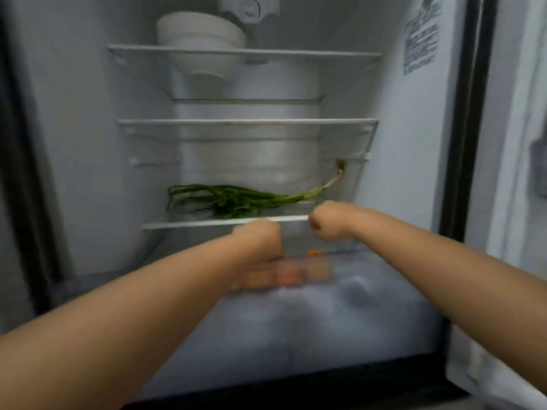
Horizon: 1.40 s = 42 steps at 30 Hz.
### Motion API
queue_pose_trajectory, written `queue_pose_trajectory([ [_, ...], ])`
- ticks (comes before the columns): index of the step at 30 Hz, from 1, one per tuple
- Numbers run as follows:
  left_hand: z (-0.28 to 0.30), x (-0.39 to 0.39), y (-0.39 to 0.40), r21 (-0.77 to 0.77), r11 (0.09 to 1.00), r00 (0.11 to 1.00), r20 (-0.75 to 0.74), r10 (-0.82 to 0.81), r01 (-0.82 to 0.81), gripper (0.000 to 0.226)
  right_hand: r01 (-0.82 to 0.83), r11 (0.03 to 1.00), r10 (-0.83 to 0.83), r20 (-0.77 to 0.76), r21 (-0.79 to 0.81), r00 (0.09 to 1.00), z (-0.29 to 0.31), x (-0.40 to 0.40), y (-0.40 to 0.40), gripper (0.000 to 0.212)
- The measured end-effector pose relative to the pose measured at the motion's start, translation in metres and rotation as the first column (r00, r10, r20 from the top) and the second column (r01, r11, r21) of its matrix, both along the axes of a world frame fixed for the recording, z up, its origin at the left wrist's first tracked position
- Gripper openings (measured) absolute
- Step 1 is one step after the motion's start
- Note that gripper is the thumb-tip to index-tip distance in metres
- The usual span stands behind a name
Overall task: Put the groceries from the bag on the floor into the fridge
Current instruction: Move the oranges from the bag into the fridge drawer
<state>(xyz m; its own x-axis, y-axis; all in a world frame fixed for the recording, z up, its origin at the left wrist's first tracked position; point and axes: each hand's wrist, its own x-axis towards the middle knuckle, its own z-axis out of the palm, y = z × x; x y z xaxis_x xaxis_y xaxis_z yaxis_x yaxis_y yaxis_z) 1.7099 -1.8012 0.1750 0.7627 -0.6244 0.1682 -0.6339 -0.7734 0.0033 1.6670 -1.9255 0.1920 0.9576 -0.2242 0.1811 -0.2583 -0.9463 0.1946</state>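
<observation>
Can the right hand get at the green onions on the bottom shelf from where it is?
Probably yes. The right hand sits at the shelf edge, just in front of the green onions, with nothing between them.

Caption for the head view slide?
Both hands reach into the open fridge, green onions on the lowest shelf.

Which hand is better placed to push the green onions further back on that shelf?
Probably the right hand: it sits at the shelf edge beside the green onions, near their stalk end; the left hand is lower.
</observation>
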Motion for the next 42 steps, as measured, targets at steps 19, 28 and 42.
queue_pose_trajectory([
  [19, -0.134, -0.298, 0.408, -0.262, 0.714, 0.741, -0.003, 0.672, -0.649, 0.033, -0.702, 0.673, 0.631, 0.314, 0.231, 0.709, -0.127, -0.211, 0.372, 0.032],
  [28, -0.205, -0.453, 0.655, -0.161, 0.570, 0.589, -0.108, 0.801, -0.805, 0.032, -0.744, 0.453, 0.722, 0.286, 0.492, 0.629, -0.215, -0.321, 0.632, 0.030],
  [42, -0.359, -0.529, 0.891, 0.001, 0.378, 0.355, -0.342, 0.870, -0.926, 0.034, -0.670, 0.433, 0.872, -0.093, 0.603, 0.480, -0.369, -0.368, 0.867, 0.035],
])
